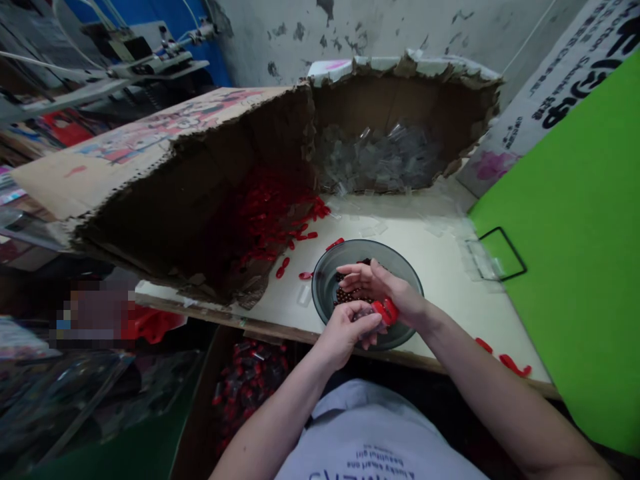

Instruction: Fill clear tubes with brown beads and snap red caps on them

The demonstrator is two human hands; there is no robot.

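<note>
My left hand [345, 330] is closed around a small clear plastic container with a red cap [384, 312], dark bits showing inside it. Beside the cap, my right hand [385, 287] has its fingers stretched and slightly cupped; whether its palm touches the cap is hard to tell. Both hands are over a grey see-through bowl [320, 293]. Small dark brown beads [345, 297] lie in the bowl, partly hidden by my hands.
A torn carton [125, 180] on the left spills red plastic pieces [265, 213] onto the white table [450, 267]. Behind, another cut carton holds clear plastic containers [385, 157]. A box of red-capped containers [250, 380] stands below the table edge. A green panel [575, 267] borders the right.
</note>
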